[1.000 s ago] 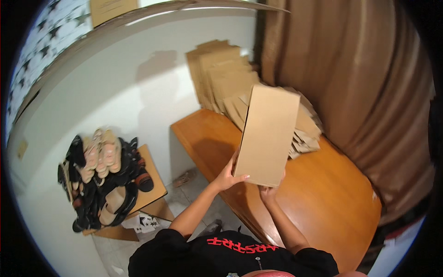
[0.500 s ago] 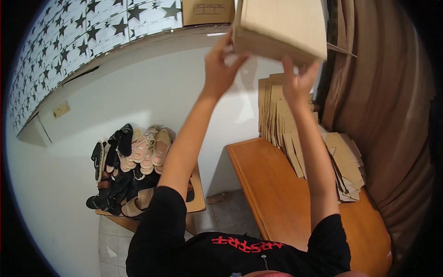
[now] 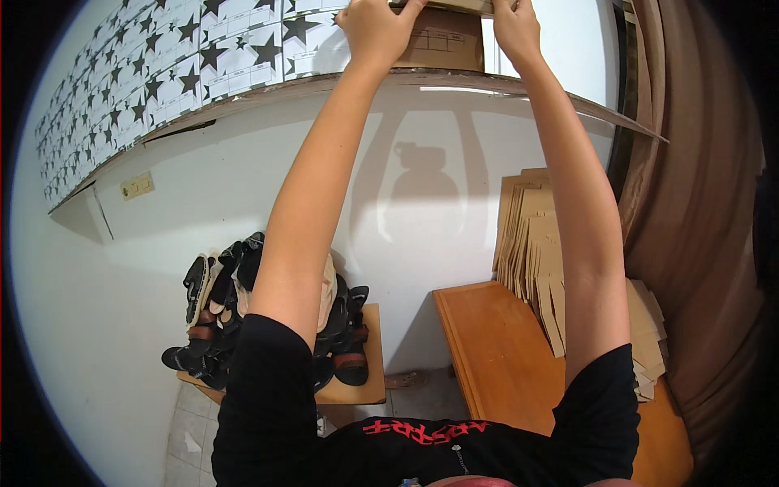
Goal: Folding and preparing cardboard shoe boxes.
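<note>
Both my arms reach up to the shelf, with a cardboard box point(image 3: 456, 6) between my hands at the top edge of the view. Most of that box is cut off. My left hand point(image 3: 381, 31) grips its left side, thumb along the lower edge. On the right side, my right hand point(image 3: 517, 28) holds it with the fingers partly out of view. Just beneath it, a brown cardboard box point(image 3: 445, 45) stands on the shelf point(image 3: 406, 77), to the right of several white boxes with black stars point(image 3: 243, 53).
Sandals and shoes point(image 3: 215, 333) are heaped on a small wooden table point(image 3: 373, 349) at the left. Flattened cardboard point(image 3: 527, 243) leans on an orange-brown wooden table point(image 3: 495, 325) at the right. A brown curtain point(image 3: 706, 203) hangs along the right side.
My hands have raised the cardboard box upward, from in front of the shelf to above the brown box there. The view has shifted, and more of the shelf shows.
</note>
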A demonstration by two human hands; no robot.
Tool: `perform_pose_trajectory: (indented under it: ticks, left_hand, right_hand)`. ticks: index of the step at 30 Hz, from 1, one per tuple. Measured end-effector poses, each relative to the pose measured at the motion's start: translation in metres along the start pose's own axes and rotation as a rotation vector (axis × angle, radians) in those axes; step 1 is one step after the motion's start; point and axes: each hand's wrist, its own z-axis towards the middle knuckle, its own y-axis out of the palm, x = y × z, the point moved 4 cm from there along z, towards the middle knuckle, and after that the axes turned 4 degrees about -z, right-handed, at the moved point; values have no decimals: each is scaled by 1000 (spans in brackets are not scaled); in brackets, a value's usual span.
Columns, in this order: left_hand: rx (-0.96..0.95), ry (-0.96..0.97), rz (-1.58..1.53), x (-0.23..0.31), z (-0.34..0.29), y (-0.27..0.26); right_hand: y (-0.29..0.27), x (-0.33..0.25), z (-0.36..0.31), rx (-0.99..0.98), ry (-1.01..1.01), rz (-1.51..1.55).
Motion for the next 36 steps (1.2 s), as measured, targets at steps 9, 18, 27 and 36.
perform_pose_trajectory:
  ticks: [9, 18, 27, 36]
  left_hand:
    - [20, -45, 244, -6, 12, 19]
    - [29, 19, 323, -16, 14, 10]
    - [-44, 8, 432, -26, 9, 8]
    - [-66, 157, 443, -27, -7, 18]
  right_hand:
    - [12, 33, 53, -111, 99, -68]
    - [22, -28, 60, -242, -2, -251]
    - [45, -12, 60, -267, 61, -207]
    - [61, 10, 69, -239, -87, -353]
